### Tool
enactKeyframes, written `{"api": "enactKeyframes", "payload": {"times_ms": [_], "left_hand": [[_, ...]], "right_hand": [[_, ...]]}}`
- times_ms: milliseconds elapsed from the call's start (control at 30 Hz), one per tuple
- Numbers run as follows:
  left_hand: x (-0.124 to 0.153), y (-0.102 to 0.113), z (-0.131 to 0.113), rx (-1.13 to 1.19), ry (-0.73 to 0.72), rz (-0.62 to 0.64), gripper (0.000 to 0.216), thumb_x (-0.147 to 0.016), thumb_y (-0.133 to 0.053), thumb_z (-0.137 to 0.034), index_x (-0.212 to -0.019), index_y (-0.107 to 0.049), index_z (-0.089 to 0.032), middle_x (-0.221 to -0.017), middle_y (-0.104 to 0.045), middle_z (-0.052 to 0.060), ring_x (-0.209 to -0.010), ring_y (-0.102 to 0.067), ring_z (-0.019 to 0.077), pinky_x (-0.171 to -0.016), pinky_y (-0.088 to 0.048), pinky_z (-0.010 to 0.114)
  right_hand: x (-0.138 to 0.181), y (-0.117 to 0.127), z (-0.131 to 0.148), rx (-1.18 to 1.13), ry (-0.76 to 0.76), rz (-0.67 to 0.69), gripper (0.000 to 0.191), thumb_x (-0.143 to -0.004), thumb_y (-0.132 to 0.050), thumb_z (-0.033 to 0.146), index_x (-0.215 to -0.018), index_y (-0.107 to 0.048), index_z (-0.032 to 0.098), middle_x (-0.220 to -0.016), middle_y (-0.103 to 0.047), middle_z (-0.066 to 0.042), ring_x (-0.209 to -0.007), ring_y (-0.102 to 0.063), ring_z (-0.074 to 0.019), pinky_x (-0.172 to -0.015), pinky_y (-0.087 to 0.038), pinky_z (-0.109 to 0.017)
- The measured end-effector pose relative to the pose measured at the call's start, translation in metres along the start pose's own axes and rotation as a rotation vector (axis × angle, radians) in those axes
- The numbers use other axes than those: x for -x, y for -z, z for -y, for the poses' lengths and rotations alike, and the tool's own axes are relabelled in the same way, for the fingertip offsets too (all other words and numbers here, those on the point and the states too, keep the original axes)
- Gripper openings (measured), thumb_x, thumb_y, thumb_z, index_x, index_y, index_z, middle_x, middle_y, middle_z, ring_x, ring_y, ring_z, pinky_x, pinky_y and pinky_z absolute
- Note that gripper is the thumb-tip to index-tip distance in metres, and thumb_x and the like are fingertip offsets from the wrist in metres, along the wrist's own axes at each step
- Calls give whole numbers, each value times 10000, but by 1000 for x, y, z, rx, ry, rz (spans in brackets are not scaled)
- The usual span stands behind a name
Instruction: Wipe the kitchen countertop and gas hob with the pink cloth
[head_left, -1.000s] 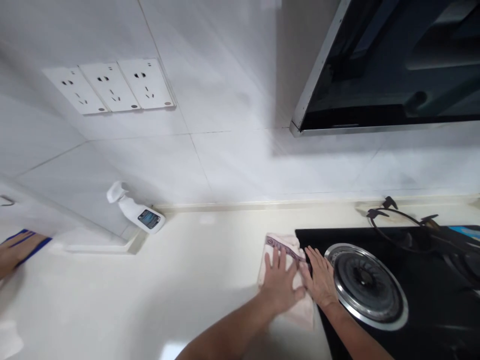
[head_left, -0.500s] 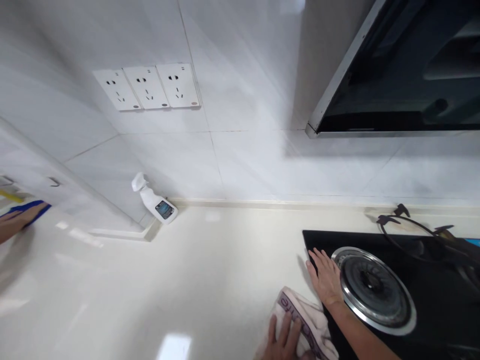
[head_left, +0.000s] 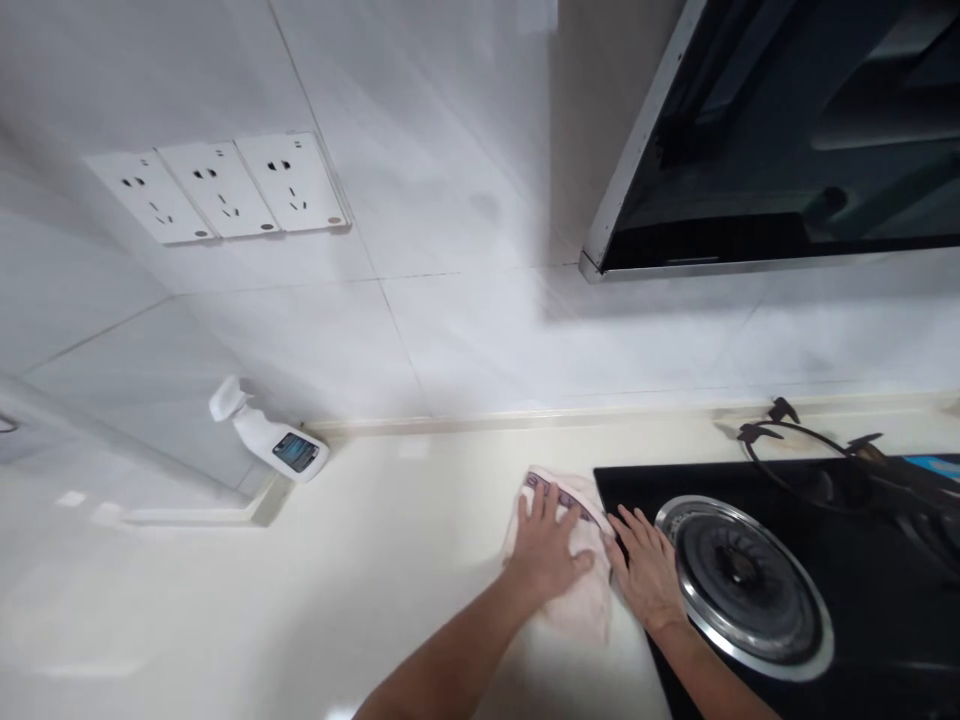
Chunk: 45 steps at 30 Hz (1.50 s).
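Palm down on a pale pink cloth point(head_left: 592, 600) with a purple lettered band, my left hand point(head_left: 544, 545) has its fingers spread. The cloth lies flat on the light countertop, along the left edge of the black stove top point(head_left: 885, 620). My right hand point(head_left: 645, 570) rests open on that stove edge, its fingertips close to the cloth's right side. Just right of it is a round burner point(head_left: 739, 565) with a shiny metal ring. Part of the cloth is covered by my left hand.
A white spray bottle point(head_left: 274, 440) leans in the corner at the back left. A black pan support point(head_left: 806, 440) sits tilted behind the burner. Above the stove hangs a dark range hood point(head_left: 750, 160). Several wall sockets point(head_left: 221, 190) are at the upper left.
My left hand and the cloth have moved forward along the stove edge. My right hand stays at nearly the same spot. The view has shifted right, and another person's hand on a blue cloth has left it.
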<state>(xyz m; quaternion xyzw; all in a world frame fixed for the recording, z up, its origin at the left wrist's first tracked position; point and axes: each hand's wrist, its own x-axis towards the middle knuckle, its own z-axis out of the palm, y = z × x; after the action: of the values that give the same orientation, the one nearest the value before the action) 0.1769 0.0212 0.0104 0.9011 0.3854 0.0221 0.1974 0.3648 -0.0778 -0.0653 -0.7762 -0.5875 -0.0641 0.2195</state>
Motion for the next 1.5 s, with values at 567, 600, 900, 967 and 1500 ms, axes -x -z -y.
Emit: {"api": "enactKeyframes", "payload": {"times_ms": [567, 600, 900, 967, 1500], "left_hand": [[112, 83, 200, -248, 852, -297, 684, -1012, -374, -641, -1582, -471, -277, -1736, -288, 173, -1599, -240, 406, -1231, -240, 677], [128, 85, 204, -252, 895, -306, 680, -1018, -362, -633, -1580, -473, -268, -1733, -290, 181, -1597, -244, 408, -1227, -247, 678], [158, 53, 166, -316, 1000, -344, 690, -1015, -380, -618, -1589, -460, -244, -1707, -328, 217, -1583, -250, 458, -1210, -263, 698], [143, 37, 137, -286, 883, -311, 698, -998, -433, -612, -1596, -456, -252, -1720, -308, 209, -1594, -218, 468, -1229, -230, 698], [201, -58, -4, -12, -52, -123, 862, -882, -571, -758, -1637, -298, -443, -1781, -109, 103, -1626, -162, 421, -1224, -237, 768]], "right_hand": [[2, -8, -7, -7, 15, -27, 717, -1050, -206, 642, -1356, -672, 190, -1516, -600, -127, -1472, -450, -327, -1232, -284, -561], [2, -9, -8, -3, 17, -24, 715, -1050, -209, 639, -1360, -668, 187, -1523, -593, -128, -1478, -442, -329, -1233, -282, -563], [0, -10, -5, 33, 9, -8, 687, -1038, -231, 618, -1360, -655, 184, -1536, -579, -126, -1488, -422, -325, -1237, -266, -556], [0, -9, -5, 41, 13, -2, 689, -1034, -231, 614, -1353, -657, 176, -1537, -576, -129, -1491, -416, -330, -1239, -260, -560], [0, -8, -12, 14, 8, -5, 657, -1020, -239, 575, -1329, -658, 174, -1514, -591, -143, -1460, -444, -343, -1207, -289, -567]]}}
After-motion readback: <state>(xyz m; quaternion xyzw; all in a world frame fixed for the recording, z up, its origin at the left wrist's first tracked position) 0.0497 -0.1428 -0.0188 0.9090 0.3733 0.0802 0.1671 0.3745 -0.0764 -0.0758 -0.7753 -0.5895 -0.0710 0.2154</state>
